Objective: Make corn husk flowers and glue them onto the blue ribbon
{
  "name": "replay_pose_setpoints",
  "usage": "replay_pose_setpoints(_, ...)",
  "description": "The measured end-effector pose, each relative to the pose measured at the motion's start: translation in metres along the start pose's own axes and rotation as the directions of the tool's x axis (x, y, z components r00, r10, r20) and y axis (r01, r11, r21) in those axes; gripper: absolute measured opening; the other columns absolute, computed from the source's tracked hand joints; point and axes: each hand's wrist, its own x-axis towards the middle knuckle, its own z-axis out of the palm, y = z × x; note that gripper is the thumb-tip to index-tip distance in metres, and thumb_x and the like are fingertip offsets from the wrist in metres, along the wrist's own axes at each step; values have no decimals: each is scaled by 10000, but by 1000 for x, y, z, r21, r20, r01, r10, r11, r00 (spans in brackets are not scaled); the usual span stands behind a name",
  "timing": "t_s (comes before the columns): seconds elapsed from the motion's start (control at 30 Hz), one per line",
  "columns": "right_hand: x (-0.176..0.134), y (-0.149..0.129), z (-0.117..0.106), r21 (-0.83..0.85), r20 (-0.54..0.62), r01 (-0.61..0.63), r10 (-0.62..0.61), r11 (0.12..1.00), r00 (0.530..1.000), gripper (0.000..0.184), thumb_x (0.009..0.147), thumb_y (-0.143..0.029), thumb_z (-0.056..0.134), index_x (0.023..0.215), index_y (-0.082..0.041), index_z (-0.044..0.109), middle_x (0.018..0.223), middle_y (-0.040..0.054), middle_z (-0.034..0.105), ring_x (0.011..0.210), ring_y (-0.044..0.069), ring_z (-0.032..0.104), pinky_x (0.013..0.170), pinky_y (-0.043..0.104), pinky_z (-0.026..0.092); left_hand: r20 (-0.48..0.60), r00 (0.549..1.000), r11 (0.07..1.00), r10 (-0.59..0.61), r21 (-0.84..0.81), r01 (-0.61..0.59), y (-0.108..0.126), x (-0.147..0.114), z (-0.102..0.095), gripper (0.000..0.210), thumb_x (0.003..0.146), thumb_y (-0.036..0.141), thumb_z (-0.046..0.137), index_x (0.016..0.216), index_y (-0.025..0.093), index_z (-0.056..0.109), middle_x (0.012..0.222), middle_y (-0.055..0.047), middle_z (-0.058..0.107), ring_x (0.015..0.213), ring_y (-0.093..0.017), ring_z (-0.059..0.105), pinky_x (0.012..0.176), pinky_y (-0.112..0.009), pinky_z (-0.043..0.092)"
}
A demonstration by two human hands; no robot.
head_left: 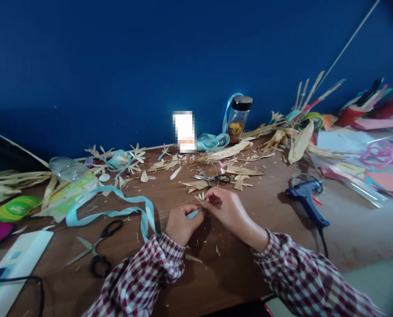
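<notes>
My left hand (182, 223) is closed, with thumb and forefinger pinching light blue ribbon (194, 214) near the table's middle. My right hand (225, 210) meets it from the right, its fingertips pinched at a small pale flower of dried husk (201, 198). The flower's petals point up between the two hands; its lower part is hidden by fingers. A longer loop of blue ribbon (113, 212) lies on the table left of my left hand. Just beyond my right hand lie small scissors (213, 178) among husk scraps.
Large black-handled scissors (95, 248) lie open at the left, near a white power strip (27, 264). A blue glue gun (309, 200) with a cord rests at the right. Finished husk flowers (135, 156), a black-lidded jar (239, 119) and dried husks (231, 151) line the blue wall.
</notes>
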Motion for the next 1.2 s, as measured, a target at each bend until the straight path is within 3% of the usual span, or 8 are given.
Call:
replay_pose_setpoints(0.37,1,-3,0,2,26,-12,12,1000,1000,10,743,-203,622,738,-202,614,695,5,647,653,154,596,621,251,444,-62,998,1000,-8,4,8,1,-1,0,327,619,405,656,708,97,716,559,-19,628,507,-125,523,453,-194,384)
replay_pose_setpoints(0.6,-1,-9,-2,-94,-33,-2,-1,996,999,116,794,-199,533,755,-199,643,650,18,660,569,147,584,559,248,426,-67,997,1000,-25,-2,25,4,-1,-1,315,623,382,637,732,99,723,569,-21,643,518,-134,542,451,-193,380)
replay_pose_setpoints(0.83,0,-4,-3,164,62,-111,102,980,993,107,714,-164,604,816,-179,632,769,37,675,723,170,630,674,274,500,-78,997,1000,12,18,-10,7,-2,-3,289,617,360,628,705,103,728,605,-31,677,567,-154,578,536,-224,420)
replay_pose_setpoints(1.03,2,1,-3,207,94,-159,142,965,985,111,750,-207,598,853,-173,616,779,38,652,709,155,614,664,277,496,-80,997,1000,10,8,-9,10,-4,-5,265,614,346,628,680,108,726,598,-30,683,570,-156,577,542,-228,418)
replay_pose_setpoints(1.2,3,3,-7,352,184,-199,141,915,973,309,699,-189,674,983,-184,552,925,47,642,824,153,622,775,305,498,-80,996,998,-24,-68,19,5,-2,-6,302,607,372,643,724,105,722,611,-36,680,569,-159,579,514,-220,414)
